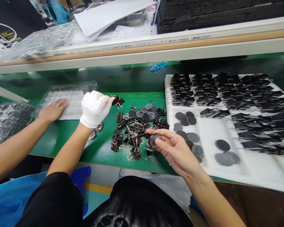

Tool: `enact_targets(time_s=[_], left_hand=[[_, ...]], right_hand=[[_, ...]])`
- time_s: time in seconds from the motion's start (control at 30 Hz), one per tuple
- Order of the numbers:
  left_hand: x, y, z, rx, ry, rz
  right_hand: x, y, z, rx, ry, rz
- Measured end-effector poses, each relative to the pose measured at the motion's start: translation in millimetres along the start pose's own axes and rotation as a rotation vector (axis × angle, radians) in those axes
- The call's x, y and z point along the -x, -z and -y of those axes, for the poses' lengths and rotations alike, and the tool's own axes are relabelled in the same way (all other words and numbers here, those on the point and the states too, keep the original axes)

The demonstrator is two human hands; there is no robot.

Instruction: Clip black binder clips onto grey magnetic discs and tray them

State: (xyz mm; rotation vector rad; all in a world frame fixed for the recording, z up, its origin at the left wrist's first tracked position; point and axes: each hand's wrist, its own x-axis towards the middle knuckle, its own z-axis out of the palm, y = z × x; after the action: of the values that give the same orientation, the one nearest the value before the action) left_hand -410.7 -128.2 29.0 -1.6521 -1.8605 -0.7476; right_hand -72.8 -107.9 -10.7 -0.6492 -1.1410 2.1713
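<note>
green bench (99, 152), disc (152, 141) apparently tilted

The green tabletop (99, 154) toward seven o'clock looks smooth and glossy. Near six o'clock, the clips (135, 140) have black metal bodies with a slight sheen and shiny bare-metal wire handles. At four o'clock, the dark discs (222, 145) are smooth and mostly matt; the white tray (209, 132) at three looks like soft, matt foam plastic. The glove (94, 108) at nine is matt cloth. Clear, glossy plastic forms the packaging (92, 85) at ten; matt paper sheets (109, 17) lie at eleven, a wood strip (142, 47) at twelve.
</note>
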Motion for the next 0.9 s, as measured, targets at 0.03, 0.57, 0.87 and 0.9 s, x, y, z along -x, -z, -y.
enact_targets(time_s=[0.03, 0.57, 0.87, 0.9], left_hand=[[0.8, 2.2, -4.2, -0.015, -0.007, -0.036], [-9.1, 24.2, -102.1, 0.491, -0.08, -0.067], [-18.2, 27.2, -104.4, 0.397, 0.025, 0.155], [-18.3, 26.1, -103.5, 0.385, 0.028, 0.164]], right_hand=[[-1.3, -2.0, -0.8, 0.003, 0.002, 0.004], [-25.0, -34.3, -2.6, 0.157, 0.256, -0.022], [-17.4, -26.2, 4.0, 0.326, 0.264, -0.146], [-16.5, -27.0, 4.1, 0.351, 0.288, -0.193]])
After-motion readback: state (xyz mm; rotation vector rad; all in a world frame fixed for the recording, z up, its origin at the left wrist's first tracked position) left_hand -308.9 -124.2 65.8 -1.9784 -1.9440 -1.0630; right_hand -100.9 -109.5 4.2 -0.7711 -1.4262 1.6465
